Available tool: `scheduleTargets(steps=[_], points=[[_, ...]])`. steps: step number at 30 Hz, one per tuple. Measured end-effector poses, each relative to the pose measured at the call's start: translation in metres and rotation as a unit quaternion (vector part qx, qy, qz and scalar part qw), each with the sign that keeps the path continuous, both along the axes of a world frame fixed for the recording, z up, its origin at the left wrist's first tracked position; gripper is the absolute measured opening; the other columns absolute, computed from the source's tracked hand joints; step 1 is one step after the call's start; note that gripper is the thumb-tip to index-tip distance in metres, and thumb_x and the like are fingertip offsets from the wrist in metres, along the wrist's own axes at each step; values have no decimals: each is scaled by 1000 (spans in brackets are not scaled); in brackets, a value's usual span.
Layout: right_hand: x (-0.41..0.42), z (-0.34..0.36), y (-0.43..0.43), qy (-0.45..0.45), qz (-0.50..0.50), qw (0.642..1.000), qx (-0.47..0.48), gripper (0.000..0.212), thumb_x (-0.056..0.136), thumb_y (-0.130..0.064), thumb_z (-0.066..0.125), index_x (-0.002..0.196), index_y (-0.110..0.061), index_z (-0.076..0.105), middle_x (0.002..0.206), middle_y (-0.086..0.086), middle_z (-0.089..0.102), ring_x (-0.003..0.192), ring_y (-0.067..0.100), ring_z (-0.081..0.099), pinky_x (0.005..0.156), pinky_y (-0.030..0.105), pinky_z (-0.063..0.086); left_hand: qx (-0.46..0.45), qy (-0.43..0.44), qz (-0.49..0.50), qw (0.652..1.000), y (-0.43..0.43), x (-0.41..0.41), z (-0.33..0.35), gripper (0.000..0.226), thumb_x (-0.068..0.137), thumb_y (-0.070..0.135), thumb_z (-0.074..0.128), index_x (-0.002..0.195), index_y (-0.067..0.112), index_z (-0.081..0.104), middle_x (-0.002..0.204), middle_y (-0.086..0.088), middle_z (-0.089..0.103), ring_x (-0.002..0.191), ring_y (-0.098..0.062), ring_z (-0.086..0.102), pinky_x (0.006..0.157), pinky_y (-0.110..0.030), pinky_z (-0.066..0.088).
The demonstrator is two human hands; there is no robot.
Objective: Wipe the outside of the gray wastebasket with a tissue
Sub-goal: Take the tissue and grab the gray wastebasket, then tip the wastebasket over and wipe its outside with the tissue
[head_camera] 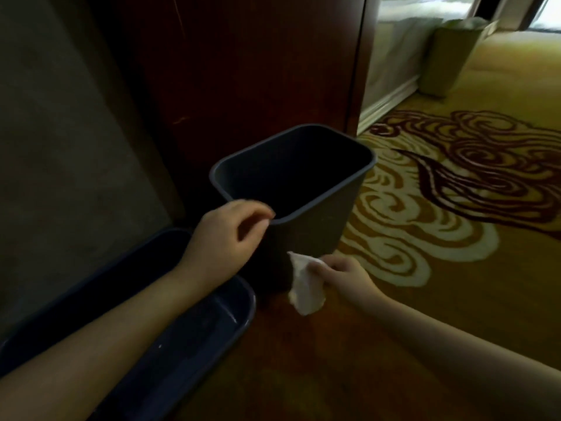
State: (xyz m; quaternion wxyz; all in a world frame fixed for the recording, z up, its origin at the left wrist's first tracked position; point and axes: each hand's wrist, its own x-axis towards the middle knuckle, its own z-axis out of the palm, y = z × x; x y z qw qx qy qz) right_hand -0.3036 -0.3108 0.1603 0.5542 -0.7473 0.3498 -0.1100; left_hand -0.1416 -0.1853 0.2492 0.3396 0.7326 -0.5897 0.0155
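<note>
The gray wastebasket (321, 235) stands upright on the carpet in the middle of the head view, its inside dark. My left hand (227, 235) rests at the near left corner of its rim, thumb and forefinger pinching the edge. My right hand (343, 276) is lower, by the basket's near side wall, holding a crumpled white tissue (305, 287) that hangs just in front of the wall's lower part. Whether the tissue touches the wall is unclear.
A dark blue oblong tray (212, 323) lies on the floor at the near left, under my left forearm. Behind the basket rises a dark wooden panel (258, 71). A lined beige bin (449, 56) stands far right on the patterned carpet (455, 192).
</note>
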Motion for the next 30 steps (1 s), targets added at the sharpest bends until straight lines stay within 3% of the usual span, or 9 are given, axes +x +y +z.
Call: scheduleTargets(steps=[3, 5, 8, 10, 15, 19, 24, 27, 30], points=[[-24, -5, -19, -2, -99, 995, 13, 15, 92, -29, 50, 85, -27, 63, 91, -1, 67, 84, 8, 63, 74, 25, 52, -23, -41, -12, 999, -56, -20, 18, 28, 89, 22, 54, 114, 13, 64, 109, 0, 67, 98, -9, 60, 80, -14, 43], [-33, -5, -28, -3, -132, 991, 9, 20, 94, -29, 46, 89, -24, 64, 93, 2, 67, 84, 11, 63, 74, 29, 53, 81, -24, 21, 996, -93, -24, 17, 40, 90, 30, 54, 126, 14, 56, 123, -5, 63, 111, -16, 58, 85, -23, 42], [-43, -4, -35, -3, -165, 986, 7, 28, 96, -32, 41, 100, -17, 64, 87, 0, 67, 78, 11, 65, 62, 25, 52, 305, 25, 39, 951, -127, -26, 5, 55, 87, 41, 56, 134, 15, 47, 133, -9, 56, 119, -23, 54, 85, -28, 42], [-47, -5, -35, -14, -191, 982, 8, 29, 97, -33, 39, 93, -20, 64, 82, 0, 68, 74, 11, 66, 62, 26, 53, 340, 23, 54, 938, -135, -27, -5, 52, 89, 35, 55, 134, 13, 46, 131, -10, 56, 115, -25, 56, 80, -29, 43], [-52, 4, -34, -48, -241, 968, 48, 31, 98, -32, 36, 84, -17, 60, 77, 8, 67, 68, 19, 65, 66, 32, 53, 267, 21, 94, 959, -135, -28, -14, 22, 93, 28, 47, 102, 14, 61, 87, -3, 60, 78, -18, 60, 65, -30, 49], [-49, 27, -33, -77, -265, 961, 1, 32, 97, -32, 37, 86, -15, 61, 84, 14, 67, 74, 25, 67, 69, 38, 55, 207, 48, 109, 971, -124, -21, 1, 19, 92, 28, 49, 85, 16, 61, 83, -6, 64, 72, -19, 61, 62, -31, 50], [-25, 71, -19, -126, -208, 962, -125, 22, 96, -31, 40, 109, -21, 56, 78, -1, 65, 60, 1, 64, 48, 16, 48, 110, 275, 98, 950, -104, -18, 24, 29, 94, 22, 49, 115, 6, 61, 105, -6, 65, 96, -22, 61, 82, -36, 51], [-4, 88, -7, -99, -139, 964, -204, 49, 93, -21, 46, 138, -26, 30, 116, 2, 61, 100, 12, 63, 77, 34, 56, 80, 398, 93, 909, -101, -29, 23, 31, 94, 19, 50, 117, 1, 59, 112, -13, 65, 97, -24, 62, 80, -34, 53], [12, 90, -4, -6, -94, 953, -287, 59, 92, -22, 42, 145, -11, 19, 147, 12, 36, 133, 30, 33, 101, 44, 37, 76, 477, 95, 870, -98, -41, 5, 32, 93, 18, 52, 116, -1, 61, 113, -17, 65, 101, -28, 62, 90, -34, 52]])
